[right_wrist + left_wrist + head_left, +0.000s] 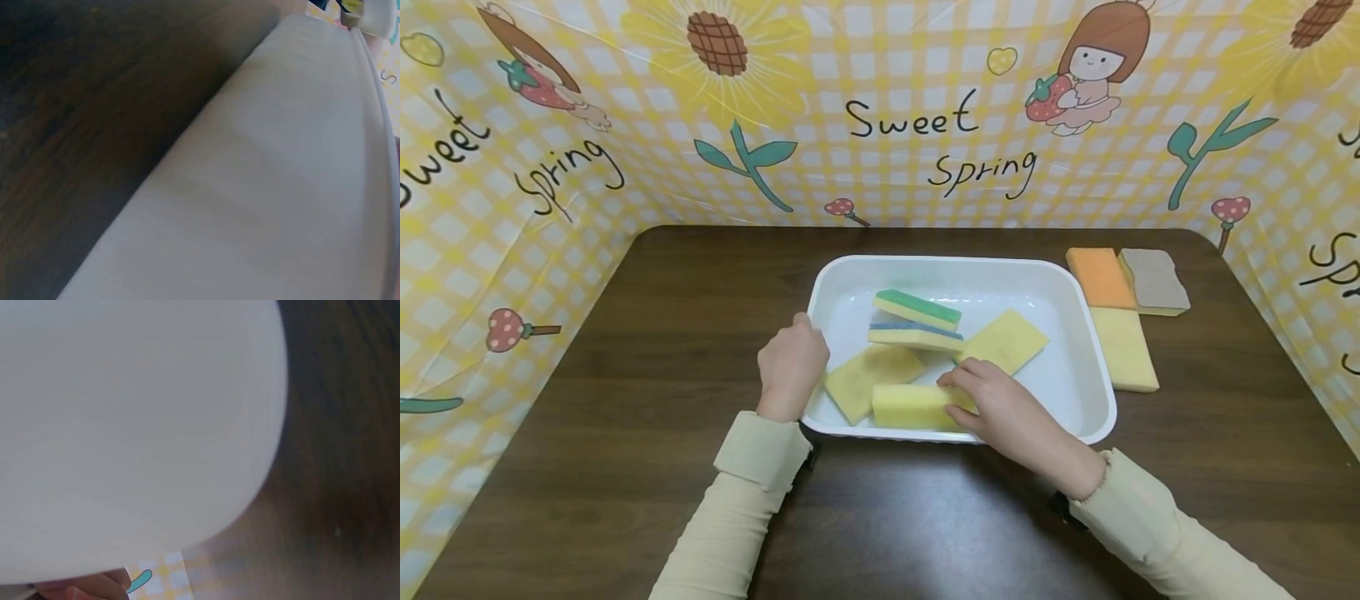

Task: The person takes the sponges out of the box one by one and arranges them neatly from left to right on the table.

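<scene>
A white plastic tray (1105, 400) lies on the table, and my left hand (792, 368) grips its left rim with curled fingers. In the left wrist view, the fingers (94, 586) show just past the tray's edge. Near the tray's front wall, my right hand (1003, 408) holds the right end of a thick yellow sponge (910, 407) between thumb and fingers. Behind it lie two flat yellow sponges, one left (868, 375) and one right (1009, 337). A green-topped sponge (917, 308) and a blue-topped sponge (913, 336) lean farther back. The tray's side hides the right hand in the right wrist view.
Beside the tray's right end, an orange sponge (1101, 277), a grey-topped sponge (1157, 279) and a pale yellow sponge (1123, 350) lie together on the dark wooden table (625, 467). A yellow checked cloth (910, 50) stands around the table's back and sides.
</scene>
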